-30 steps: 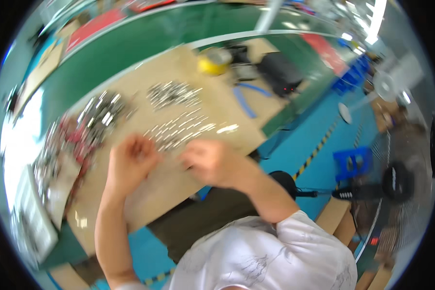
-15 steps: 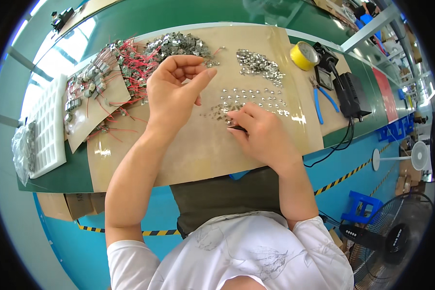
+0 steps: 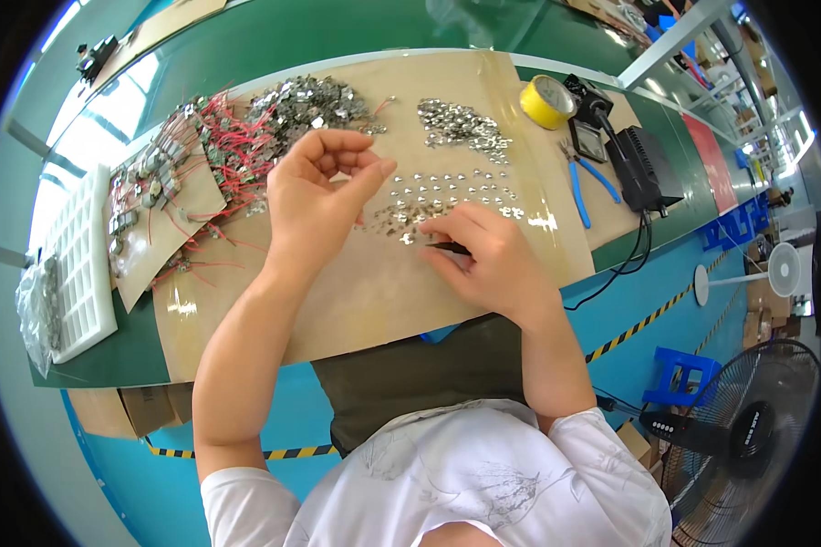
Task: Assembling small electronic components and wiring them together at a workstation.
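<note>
My left hand point(image 3: 315, 196) hovers over the brown work sheet point(image 3: 365, 292), its fingers loosely curled and the thumb apart from the index finger; nothing shows between them. My right hand point(image 3: 493, 260) is closed on slim black tweezers point(image 3: 449, 247), mostly hidden by the fingers. Their end is beside a scatter of small brassy pieces point(image 3: 401, 217). Just beyond lie rows of small shiny metal parts point(image 3: 452, 188), set out singly. A heap of similar shiny parts point(image 3: 461, 123) is farther back.
At the back left are a pile of metal plates point(image 3: 315, 100) and parts with red wires point(image 3: 237, 137). A white gridded tray point(image 3: 82, 264) and a plastic bag point(image 3: 38, 310) sit at the left edge. Yellow tape point(image 3: 547, 102), blue-handled pliers point(image 3: 582, 187) and a black device point(image 3: 646, 169) are right.
The whole view has shifted slightly, so the table items appear farther left. My right hand keeps its grip beside the brassy pieces; my left thumb and fingers look a little nearer each other.
</note>
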A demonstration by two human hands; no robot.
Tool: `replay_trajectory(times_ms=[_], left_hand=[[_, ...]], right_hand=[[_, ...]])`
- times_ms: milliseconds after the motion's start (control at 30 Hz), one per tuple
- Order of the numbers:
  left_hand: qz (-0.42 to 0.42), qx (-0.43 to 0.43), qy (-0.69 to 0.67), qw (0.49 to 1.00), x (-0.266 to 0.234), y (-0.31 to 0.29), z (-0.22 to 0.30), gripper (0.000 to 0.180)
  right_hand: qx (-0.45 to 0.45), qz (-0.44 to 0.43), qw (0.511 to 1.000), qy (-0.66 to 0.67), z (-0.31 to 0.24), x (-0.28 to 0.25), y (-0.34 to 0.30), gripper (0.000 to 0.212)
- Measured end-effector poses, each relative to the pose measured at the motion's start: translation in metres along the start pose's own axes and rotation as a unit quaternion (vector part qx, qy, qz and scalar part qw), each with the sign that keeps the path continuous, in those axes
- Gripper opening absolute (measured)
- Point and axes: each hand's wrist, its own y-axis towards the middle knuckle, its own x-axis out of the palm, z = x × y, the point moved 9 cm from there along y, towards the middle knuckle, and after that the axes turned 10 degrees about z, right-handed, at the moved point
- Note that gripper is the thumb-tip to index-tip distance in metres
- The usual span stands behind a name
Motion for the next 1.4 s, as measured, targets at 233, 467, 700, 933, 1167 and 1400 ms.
replay_trajectory(times_ms=[233, 467, 700, 933, 1167, 1400], left_hand=[[-0.201, 0.075, 0.154, 0.965, 0.045, -0.041, -0.008, 0.032], [-0.342, 0.175, 0.257, 0.887, 0.075, -0.071, -0.016, 0.038], [-0.33, 0.177, 0.252, 0.893, 0.074, -0.07, -0.016, 0.04], [-0.33, 0.189, 0.249, 0.891, 0.074, -0.069, -0.014, 0.035], [-0.329, 0.185, 0.251, 0.891, 0.073, -0.07, -0.013, 0.034], [-0.329, 0.18, 0.25, 0.893, 0.073, -0.07, -0.012, 0.033]], right_hand=[[-0.039, 0.011, 0.999, 0.019, 0.01, -0.043, -0.03, 0.023], [-0.045, 0.038, 0.998, -0.027, 0.002, -0.045, -0.037, 0.021], [-0.06, 0.008, 0.997, -0.052, -0.002, -0.037, -0.041, 0.021], [-0.066, 0.009, 0.996, -0.052, -0.002, -0.035, -0.041, 0.021], [-0.068, -0.005, 0.995, -0.071, -0.003, -0.032, -0.042, 0.023], [-0.061, -0.028, 0.993, -0.099, -0.007, -0.027, -0.041, 0.02]])
